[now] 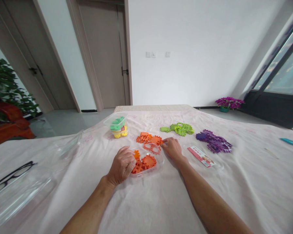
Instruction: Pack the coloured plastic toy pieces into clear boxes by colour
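Observation:
In front of me sits a clear plastic container [146, 174] with several orange gear-shaped pieces [148, 161] inside. My left hand [122, 164] is closed on its left rim, the fingertips curled over the edge. Just behind the container is a loose pile of orange gear pieces [144, 137]. At the pile's right edge, the fingers of my right hand [173, 148] are closed on an orange gear piece [157, 140]; the thumb side is partly hidden. An orange ring-like piece shows through the container's far rim.
Stacked clear boxes hold green pieces [118, 123] and yellow pieces [120, 132]. Light-green gears [183, 128] and purple gears [216, 142] lie in piles to the right. A clear lid with a label [200, 156] lies beside my right forearm. Glasses [12, 177] rest on clear plastic at left.

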`<action>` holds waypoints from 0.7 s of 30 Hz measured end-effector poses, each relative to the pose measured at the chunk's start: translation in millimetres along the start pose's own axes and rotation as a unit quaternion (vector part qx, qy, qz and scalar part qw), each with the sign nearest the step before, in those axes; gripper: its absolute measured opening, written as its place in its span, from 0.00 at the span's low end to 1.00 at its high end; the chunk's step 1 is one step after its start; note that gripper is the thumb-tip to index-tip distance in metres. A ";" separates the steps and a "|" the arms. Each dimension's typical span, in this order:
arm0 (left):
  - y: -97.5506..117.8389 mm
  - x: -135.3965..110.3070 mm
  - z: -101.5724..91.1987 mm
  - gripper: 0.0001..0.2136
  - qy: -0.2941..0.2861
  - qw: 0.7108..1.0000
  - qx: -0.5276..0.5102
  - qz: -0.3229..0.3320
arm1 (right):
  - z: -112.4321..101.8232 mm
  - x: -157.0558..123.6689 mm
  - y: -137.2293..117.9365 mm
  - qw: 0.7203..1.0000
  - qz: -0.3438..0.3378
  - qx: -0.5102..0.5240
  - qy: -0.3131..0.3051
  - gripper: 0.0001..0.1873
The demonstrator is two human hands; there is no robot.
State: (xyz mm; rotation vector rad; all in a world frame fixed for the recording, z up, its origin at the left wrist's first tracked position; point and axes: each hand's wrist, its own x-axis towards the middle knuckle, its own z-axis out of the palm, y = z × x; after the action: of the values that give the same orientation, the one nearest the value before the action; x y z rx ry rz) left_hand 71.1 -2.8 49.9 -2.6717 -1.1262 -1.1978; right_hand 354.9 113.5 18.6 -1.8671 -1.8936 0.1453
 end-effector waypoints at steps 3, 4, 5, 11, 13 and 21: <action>1.7 0.4 -0.7 0.15 0.007 1.000 0.008 0.003 | 3.2 2.4 0.4 0.997 0.044 0.066 0.019 0.14; 1.8 0.3 -0.6 0.14 0.008 1.000 0.007 0.003 | 3.6 3.5 1.0 0.993 0.057 0.096 0.024 0.13; 1.6 0.1 -0.4 0.14 0.010 1.000 0.004 0.003 | 3.4 4.8 2.1 0.989 0.066 0.128 0.034 0.11; -2.4 -2.2 3.6 0.13 0.013 0.999 -0.033 -0.002 | -11.8 13.1 4.9 0.940 0.060 0.281 0.185 0.10; -4.0 -2.9 5.4 0.13 0.018 0.999 -0.042 -0.008 | -20.2 13.9 -2.7 0.916 0.030 0.354 0.185 0.11; -6.8 -6.2 8.6 0.15 0.029 0.997 -0.069 -0.026 | -48.6 -4.6 -56.2 0.925 -0.172 0.339 -0.025 0.05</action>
State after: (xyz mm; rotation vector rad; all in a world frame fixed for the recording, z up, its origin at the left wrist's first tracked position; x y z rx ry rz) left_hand 69.7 0.9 37.9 -2.7004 -1.1511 -1.4024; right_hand 322.7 93.2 82.5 -1.0651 -1.8459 0.6447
